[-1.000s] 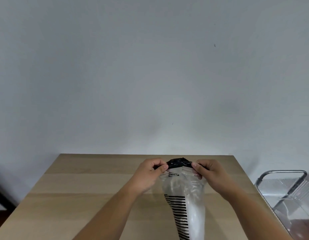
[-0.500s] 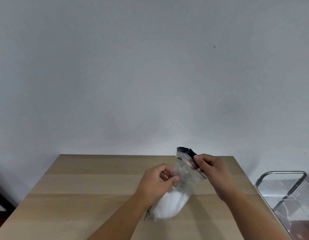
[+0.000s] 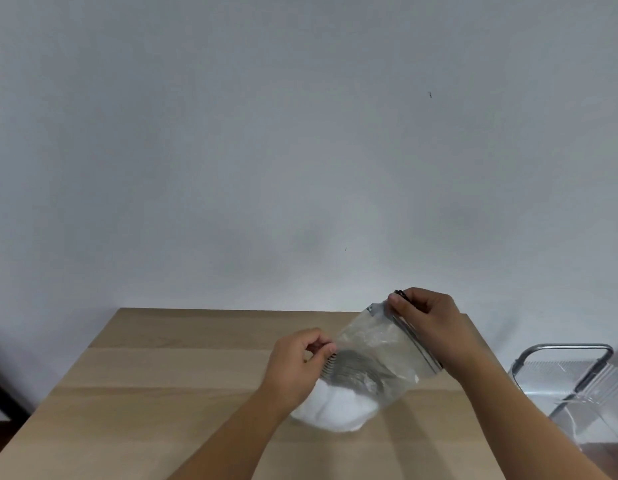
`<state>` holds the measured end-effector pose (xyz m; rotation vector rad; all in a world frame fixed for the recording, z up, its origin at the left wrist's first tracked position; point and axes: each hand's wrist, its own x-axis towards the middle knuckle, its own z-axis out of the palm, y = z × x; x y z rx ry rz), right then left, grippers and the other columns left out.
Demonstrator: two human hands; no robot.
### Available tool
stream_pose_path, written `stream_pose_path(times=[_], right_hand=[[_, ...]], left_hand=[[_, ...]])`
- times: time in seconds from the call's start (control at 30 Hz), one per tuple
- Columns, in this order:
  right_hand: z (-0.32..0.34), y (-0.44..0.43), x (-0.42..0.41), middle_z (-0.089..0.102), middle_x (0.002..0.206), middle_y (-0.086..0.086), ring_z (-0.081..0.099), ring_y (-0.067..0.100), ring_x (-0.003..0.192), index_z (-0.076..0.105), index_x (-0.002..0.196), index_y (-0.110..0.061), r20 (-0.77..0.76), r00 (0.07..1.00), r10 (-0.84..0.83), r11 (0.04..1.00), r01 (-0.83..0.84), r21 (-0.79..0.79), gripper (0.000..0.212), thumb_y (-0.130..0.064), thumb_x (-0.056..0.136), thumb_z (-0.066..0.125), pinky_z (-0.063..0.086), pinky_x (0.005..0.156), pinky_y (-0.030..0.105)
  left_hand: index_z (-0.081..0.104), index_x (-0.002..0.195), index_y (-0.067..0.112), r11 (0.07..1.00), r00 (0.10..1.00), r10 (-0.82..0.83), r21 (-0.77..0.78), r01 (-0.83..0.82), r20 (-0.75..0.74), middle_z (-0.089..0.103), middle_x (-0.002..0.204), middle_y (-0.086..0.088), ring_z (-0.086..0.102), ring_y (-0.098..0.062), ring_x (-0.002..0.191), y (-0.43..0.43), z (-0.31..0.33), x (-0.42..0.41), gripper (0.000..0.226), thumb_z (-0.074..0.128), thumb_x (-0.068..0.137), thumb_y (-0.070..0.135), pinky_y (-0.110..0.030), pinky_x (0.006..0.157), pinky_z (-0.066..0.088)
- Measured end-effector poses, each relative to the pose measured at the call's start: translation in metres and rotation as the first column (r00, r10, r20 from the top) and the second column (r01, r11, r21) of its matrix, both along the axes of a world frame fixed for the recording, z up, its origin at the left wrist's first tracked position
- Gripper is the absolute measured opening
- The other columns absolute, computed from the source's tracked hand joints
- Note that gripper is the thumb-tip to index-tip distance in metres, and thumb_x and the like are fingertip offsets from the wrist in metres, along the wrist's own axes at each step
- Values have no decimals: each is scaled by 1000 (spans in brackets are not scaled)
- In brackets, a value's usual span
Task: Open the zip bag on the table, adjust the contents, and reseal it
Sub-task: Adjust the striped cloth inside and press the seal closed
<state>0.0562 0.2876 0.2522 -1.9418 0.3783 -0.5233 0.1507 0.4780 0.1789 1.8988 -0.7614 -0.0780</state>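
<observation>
Holds a clear plastic zip bag [image 3: 377, 348] with black printed stripes between both hands, above the far right part of a light wooden table [image 3: 162, 375].

Left hand [image 3: 297, 367]: pinches the bag's left side edge, right at the stripes, between thumb and curled forefinger. Other fingers folded in toward the palm.

Right hand [image 3: 429, 323]: pinches the upper end of the black zip strip [image 3: 426, 353] between thumb and forefinger. Other fingers curled behind the strip, largely hidden by the back of the hand.

Bag position:
- Tilted, with the zip strip turned toward the right hand and running from upper left, at the fingertips, down to lower right in front of the right wrist.
- Stretched fairly flat between the two pinch points, with the clear upper part creased and reflective.
- Closed bottom end lowest, pointing down and left, toward the person.

Contents: white soft contents [image 3: 332, 408], bunched into a rounded mass in the bottom end, below the left hand. Close over the tabletop; impossible to tell whether touching it or just above it.

Zip condition: impossible to tell whether sealed or parted; only one dark line visible along the strip.

Surroundings: a chair of bent metal tube and clear plastic [image 3: 564, 375] to the right, just beyond the table edge. Behind the table, a plain pale grey wall [image 3: 300, 133].
</observation>
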Motion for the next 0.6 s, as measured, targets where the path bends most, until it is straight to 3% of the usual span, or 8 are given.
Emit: stream_pose_path(times=[0.07,0.13,0.2,0.27,0.33,0.47,0.53,0.6], right_hand=[[-3,-3,-2,62,67,7,50,-6,52,70,85,-13,-86,992,92,995,-96,-36,22,-35,83,67,36,50,1],[-14,-12,-4,70,82,-9,60,-10,73,69,95,-21,-203,954,222,975,-214,59,25,-35,74,73,43,68,5],[-26,-20,-6,71,86,-12,64,-5,80,70,92,-22,-324,896,305,952,-291,93,26,-30,69,78,46,68,9],[-37,-28,-6,69,69,-12,62,0,69,73,77,-20,-357,884,303,952,-300,64,7,-18,73,78,45,62,8],[-42,-32,-5,62,55,-11,56,4,57,70,62,-16,-324,904,281,959,-281,49,15,-11,76,75,43,57,12],[-37,-24,-3,65,55,2,58,11,52,71,66,-6,-128,968,214,968,-192,163,13,-10,78,71,45,53,15],[-34,-17,1,61,53,1,53,9,47,66,62,-2,-62,980,190,964,-174,203,23,-14,82,68,41,46,12],[-31,-10,5,60,54,2,52,10,50,63,62,4,-23,984,178,959,-168,228,30,-16,84,66,43,47,12]], left_hand=[[63,68,21,997,996,9,-73,-16,-89,62,64,10,53,1,61,1,-1,1,19,64,85,12,-12,61,42],[61,67,23,989,985,15,-143,-39,-169,61,65,8,54,-4,62,2,-2,5,23,62,86,9,-14,62,43],[62,69,20,979,975,28,-192,-71,-221,63,68,2,56,-10,66,4,-4,11,22,61,87,8,-19,65,45],[64,70,20,972,967,51,-209,-105,-251,66,70,1,59,-11,69,6,-6,16,20,61,87,9,-21,67,47],[66,69,23,967,959,77,-214,-139,-273,68,70,3,61,-11,70,8,-9,22,22,62,86,9,-21,69,48],[68,74,23,963,944,123,-192,-188,-308,68,74,-2,61,-14,72,9,-14,29,15,64,86,15,-23,69,49],[66,88,29,972,945,139,-140,-187,-297,68,84,2,62,-13,81,8,-15,27,10,64,86,20,-19,72,50],[59,112,30,981,962,164,-64,-182,-218,63,105,6,59,-11,98,5,-17,22,29,66,84,26,-23,87,49]])
